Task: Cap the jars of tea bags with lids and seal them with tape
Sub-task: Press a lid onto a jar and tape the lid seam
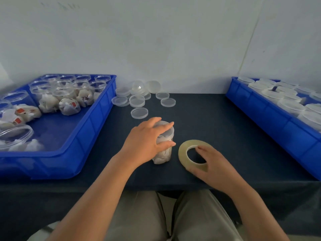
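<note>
A clear jar of tea bags (164,153) stands upright on the dark table near the front, with a clear lid (166,130) on top. My left hand (145,140) grips it from the left, fingers over the lid and thumb across its side. Just to its right a roll of clear tape (184,153) lies flat. My right hand (210,162) rests on the roll, fingertips at its inner ring.
A blue bin (97,119) at the left holds several open jars of tea bags (69,105). Loose clear lids (139,113) lie at the back middle by the wall. Another blue bin (271,115) at the right holds several capped jars (291,106).
</note>
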`<state>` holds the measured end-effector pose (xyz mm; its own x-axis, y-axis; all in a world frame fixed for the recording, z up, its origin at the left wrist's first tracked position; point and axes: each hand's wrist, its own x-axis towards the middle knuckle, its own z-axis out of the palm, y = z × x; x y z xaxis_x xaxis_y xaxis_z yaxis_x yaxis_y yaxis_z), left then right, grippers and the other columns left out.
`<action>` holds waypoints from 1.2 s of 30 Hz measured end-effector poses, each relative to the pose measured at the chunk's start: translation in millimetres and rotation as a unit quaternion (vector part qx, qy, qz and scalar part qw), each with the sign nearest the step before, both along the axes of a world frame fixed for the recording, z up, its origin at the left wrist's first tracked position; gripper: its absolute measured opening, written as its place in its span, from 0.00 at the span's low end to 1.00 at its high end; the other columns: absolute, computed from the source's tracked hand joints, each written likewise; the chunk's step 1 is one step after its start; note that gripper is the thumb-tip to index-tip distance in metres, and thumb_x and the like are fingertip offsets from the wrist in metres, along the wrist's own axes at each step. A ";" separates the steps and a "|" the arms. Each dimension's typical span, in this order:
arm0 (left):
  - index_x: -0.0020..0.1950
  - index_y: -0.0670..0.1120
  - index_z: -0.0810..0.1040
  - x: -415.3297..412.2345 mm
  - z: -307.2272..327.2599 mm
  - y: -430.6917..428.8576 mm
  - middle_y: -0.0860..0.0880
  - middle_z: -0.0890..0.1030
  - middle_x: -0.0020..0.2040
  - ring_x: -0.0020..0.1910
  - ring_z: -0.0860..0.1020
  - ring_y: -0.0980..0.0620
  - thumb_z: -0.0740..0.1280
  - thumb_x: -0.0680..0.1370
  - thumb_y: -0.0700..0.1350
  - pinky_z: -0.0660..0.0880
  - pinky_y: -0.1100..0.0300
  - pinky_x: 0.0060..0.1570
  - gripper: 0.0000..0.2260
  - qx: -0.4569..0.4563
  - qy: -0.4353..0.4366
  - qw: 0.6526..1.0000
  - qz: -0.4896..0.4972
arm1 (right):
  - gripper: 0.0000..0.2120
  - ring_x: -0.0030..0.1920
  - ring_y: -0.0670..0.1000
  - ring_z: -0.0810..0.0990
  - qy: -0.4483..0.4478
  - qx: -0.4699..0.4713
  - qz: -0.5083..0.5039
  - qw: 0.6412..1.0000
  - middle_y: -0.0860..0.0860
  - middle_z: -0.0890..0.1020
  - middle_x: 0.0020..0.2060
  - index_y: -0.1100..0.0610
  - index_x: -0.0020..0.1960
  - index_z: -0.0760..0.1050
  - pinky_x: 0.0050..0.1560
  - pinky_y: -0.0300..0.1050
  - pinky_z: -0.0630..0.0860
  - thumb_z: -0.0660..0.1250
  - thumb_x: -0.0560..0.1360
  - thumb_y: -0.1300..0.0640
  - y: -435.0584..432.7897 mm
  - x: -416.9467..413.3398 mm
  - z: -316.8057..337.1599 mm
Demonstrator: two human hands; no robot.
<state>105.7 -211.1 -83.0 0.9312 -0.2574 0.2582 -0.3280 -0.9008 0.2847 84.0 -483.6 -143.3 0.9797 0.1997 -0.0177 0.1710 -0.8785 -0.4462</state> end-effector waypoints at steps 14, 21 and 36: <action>0.77 0.51 0.74 -38.3 -10.4 -13.9 0.46 0.67 0.80 0.80 0.63 0.44 0.72 0.75 0.66 0.60 0.43 0.79 0.35 -0.096 -0.198 0.975 0.039 | 0.22 0.49 0.42 0.81 0.011 -0.096 0.073 0.993 0.38 0.84 0.54 0.39 0.46 0.74 0.49 0.43 0.80 0.68 0.67 0.22 -16.5 -16.9 18.9; 0.71 0.54 0.80 -94.7 -46.1 -59.1 0.62 0.80 0.65 0.66 0.79 0.58 0.70 0.82 0.59 0.78 0.57 0.62 0.19 -0.318 -0.094 0.943 -0.027 | 0.32 0.41 0.46 0.78 -0.007 0.140 0.027 0.990 0.45 0.81 0.40 0.44 0.47 0.74 0.36 0.46 0.74 0.60 0.65 0.16 0.8 -35.3 35.7; 0.58 0.50 0.87 -103.0 -28.9 -64.4 0.58 0.87 0.53 0.49 0.83 0.59 0.71 0.82 0.47 0.81 0.56 0.42 0.07 -0.255 -0.196 0.945 0.056 | 0.35 0.33 0.42 0.74 -0.031 0.255 0.055 0.965 0.43 0.75 0.35 0.49 0.62 0.66 0.34 0.39 0.71 0.55 0.73 0.20 45.5 -65.7 37.1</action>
